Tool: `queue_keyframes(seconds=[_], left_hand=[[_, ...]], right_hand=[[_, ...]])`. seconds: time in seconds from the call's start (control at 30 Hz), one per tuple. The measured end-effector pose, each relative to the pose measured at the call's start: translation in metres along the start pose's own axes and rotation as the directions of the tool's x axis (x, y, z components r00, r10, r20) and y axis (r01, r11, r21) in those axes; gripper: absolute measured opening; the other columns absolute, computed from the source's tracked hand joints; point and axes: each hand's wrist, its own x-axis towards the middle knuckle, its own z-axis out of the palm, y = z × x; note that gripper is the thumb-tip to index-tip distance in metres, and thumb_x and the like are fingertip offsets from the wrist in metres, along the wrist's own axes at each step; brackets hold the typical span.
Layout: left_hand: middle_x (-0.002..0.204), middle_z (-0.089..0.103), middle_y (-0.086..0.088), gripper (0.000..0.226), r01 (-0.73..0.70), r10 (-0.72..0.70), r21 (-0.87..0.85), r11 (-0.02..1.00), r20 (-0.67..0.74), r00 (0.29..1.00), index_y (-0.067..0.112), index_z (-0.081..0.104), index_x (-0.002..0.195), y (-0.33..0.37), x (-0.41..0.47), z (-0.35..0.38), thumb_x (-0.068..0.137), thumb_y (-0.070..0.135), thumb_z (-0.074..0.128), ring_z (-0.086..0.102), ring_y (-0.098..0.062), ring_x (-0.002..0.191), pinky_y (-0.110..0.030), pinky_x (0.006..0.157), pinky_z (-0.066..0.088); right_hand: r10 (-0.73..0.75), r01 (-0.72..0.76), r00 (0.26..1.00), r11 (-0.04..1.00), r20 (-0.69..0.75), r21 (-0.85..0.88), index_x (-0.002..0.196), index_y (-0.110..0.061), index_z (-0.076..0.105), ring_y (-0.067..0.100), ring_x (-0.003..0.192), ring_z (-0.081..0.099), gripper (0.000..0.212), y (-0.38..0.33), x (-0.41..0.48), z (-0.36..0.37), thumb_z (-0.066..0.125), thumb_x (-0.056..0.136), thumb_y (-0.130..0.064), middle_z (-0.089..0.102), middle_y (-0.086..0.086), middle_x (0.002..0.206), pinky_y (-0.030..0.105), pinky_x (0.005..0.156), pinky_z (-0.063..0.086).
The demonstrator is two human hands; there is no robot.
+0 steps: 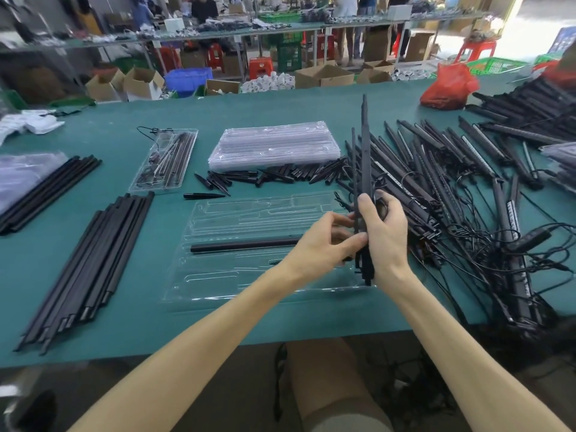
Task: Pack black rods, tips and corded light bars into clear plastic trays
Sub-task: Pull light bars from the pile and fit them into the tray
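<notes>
Right hand point(385, 241): fingers curled round a bundle of light bars point(364, 157) and its coiled cord.
Left hand point(324, 244): thumb and fingertips pinch the same bundle low down.
Bundle axis: stands on end, top tilted away from the person.
Clear tray point(218, 275): on the table below the hands and mostly to their left; one black rod point(243, 244) lies in it.
Slot axis: left to right, roughly crosswise to the bundle.
Judgement: the bundle needs about a quarter turn before seating; the left hand is nearer the free slots.
</notes>
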Motion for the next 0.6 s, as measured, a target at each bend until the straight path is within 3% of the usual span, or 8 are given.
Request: queue_keyframes(seconds=[0.07, 0.17, 0.23, 0.3, 0.43, 0.5, 0.6], left_hand=[[0.103, 0.073, -0.006, 0.040, -0.010, 0.009, 0.001, 1.000, 0.003, 1.000, 0.010, 0.052, 0.125, 0.000, 0.001, -0.001, 0.093, 0.024, 0.072, 0.068, -0.006, 0.083, -0.018, 0.069, 0.052], [0.092, 0.070, -0.001, 0.042, -0.002, 0.002, 0.002, 1.000, -0.001, 1.000, 0.009, 0.055, 0.124, -0.001, 0.002, -0.003, 0.089, 0.017, 0.077, 0.067, -0.009, 0.084, -0.021, 0.077, 0.055], [0.091, 0.069, 0.001, 0.038, -0.004, 0.004, -0.003, 1.000, 0.006, 1.000, 0.011, 0.057, 0.123, -0.001, 0.002, -0.007, 0.089, 0.014, 0.076, 0.067, -0.013, 0.087, -0.024, 0.083, 0.056], [0.099, 0.071, -0.005, 0.038, -0.009, 0.009, -0.011, 1.000, -0.008, 1.000, 0.009, 0.059, 0.124, 0.000, 0.000, -0.013, 0.090, 0.011, 0.075, 0.071, -0.020, 0.094, -0.030, 0.089, 0.056], [0.102, 0.072, -0.006, 0.036, -0.049, 0.052, 0.043, 0.998, -0.081, 0.995, 0.011, 0.062, 0.122, 0.002, -0.003, -0.032, 0.088, 0.003, 0.071, 0.073, -0.017, 0.083, -0.026, 0.077, 0.059], [0.096, 0.070, -0.001, 0.034, -0.069, 0.081, 0.108, 0.992, -0.107, 0.991, 0.010, 0.064, 0.120, 0.001, -0.005, -0.040, 0.087, 0.000, 0.068, 0.066, -0.010, 0.074, -0.026, 0.075, 0.059], [0.104, 0.067, -0.002, 0.034, -0.094, 0.131, 0.287, 0.953, -0.111, 0.985, 0.012, 0.066, 0.119, -0.004, -0.009, -0.051, 0.086, 0.004, 0.070, 0.060, -0.004, 0.078, -0.016, 0.077, 0.049]], right_hand=[[0.062, -0.064, 0.998, 0.991, 0.024, 0.115, 0.131, -0.015, 0.052, 0.022, 0.100, 0.070, 0.037, 0.003, 0.001, -0.001, 0.060, 0.099, -0.032, 0.069, 0.010, 0.114, 0.051, 0.098, 0.053], [0.069, -0.072, 0.997, 0.991, 0.031, 0.114, 0.131, -0.016, 0.054, 0.027, 0.115, 0.065, 0.034, 0.006, 0.000, -0.003, 0.057, 0.101, -0.032, 0.067, 0.009, 0.123, 0.053, 0.103, 0.049], [0.062, -0.063, 0.998, 0.990, 0.007, 0.124, 0.129, -0.015, 0.055, 0.025, 0.110, 0.068, 0.030, 0.006, 0.002, -0.004, 0.054, 0.102, -0.028, 0.069, 0.009, 0.119, 0.046, 0.096, 0.055], [0.048, -0.042, 0.998, 0.989, -0.036, 0.143, 0.122, -0.014, 0.056, 0.020, 0.097, 0.073, 0.021, 0.008, 0.005, -0.007, 0.051, 0.104, -0.022, 0.073, 0.007, 0.108, 0.034, 0.079, 0.060], [-0.011, 0.021, 0.993, 0.996, -0.118, 0.083, 0.127, -0.010, 0.053, 0.016, 0.086, 0.074, 0.024, 0.007, 0.010, -0.017, 0.049, 0.104, -0.017, 0.072, 0.009, 0.103, 0.025, 0.069, 0.058], [-0.029, 0.041, 0.986, 0.997, -0.162, 0.072, 0.129, -0.008, 0.051, 0.017, 0.088, 0.073, 0.026, 0.007, 0.015, -0.025, 0.048, 0.104, -0.014, 0.070, 0.012, 0.107, 0.027, 0.072, 0.059], [-0.008, 0.032, 0.972, 0.995, -0.234, 0.099, 0.133, -0.005, 0.047, 0.017, 0.088, 0.072, 0.029, 0.007, 0.025, -0.036, 0.046, 0.104, -0.009, 0.066, 0.013, 0.114, 0.030, 0.077, 0.059]])
